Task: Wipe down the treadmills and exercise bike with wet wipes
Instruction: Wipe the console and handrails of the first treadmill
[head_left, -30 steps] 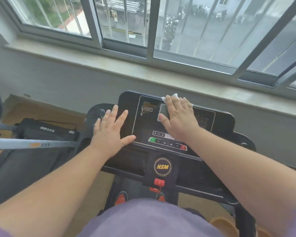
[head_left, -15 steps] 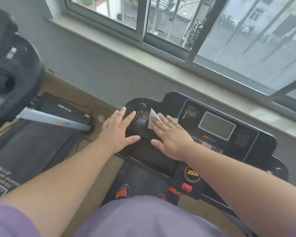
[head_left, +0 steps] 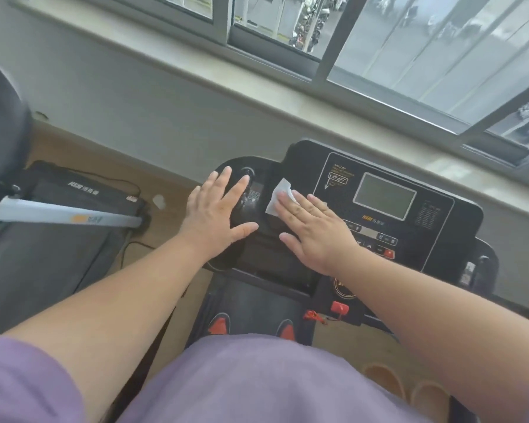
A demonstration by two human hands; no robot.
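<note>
A black treadmill console [head_left: 440,215] with a grey screen and a row of buttons stands in front of me under the window. My right hand [head_left: 315,230] lies flat with straight fingers on a white wet wipe [head_left: 280,192], pressing it onto the console's left part. Only the wipe's upper corner shows beyond my fingertips. My left hand [head_left: 217,209] rests flat, fingers spread, on the console's round left wing, just left of the wipe. The treadmill's belt [head_left: 251,300] and red-marked deck lie below the console.
A second, folded black treadmill [head_left: 43,239] with a silver bar lies on the wooden floor at the left. A large dark rounded machine part [head_left: 0,123] fills the far left edge. A grey wall, sill and window run behind. Slippers sit at lower right.
My right hand slid the wipe from the console's screen leftward to its left part. My left hand stayed on the left wing. My view turned left and downward.
</note>
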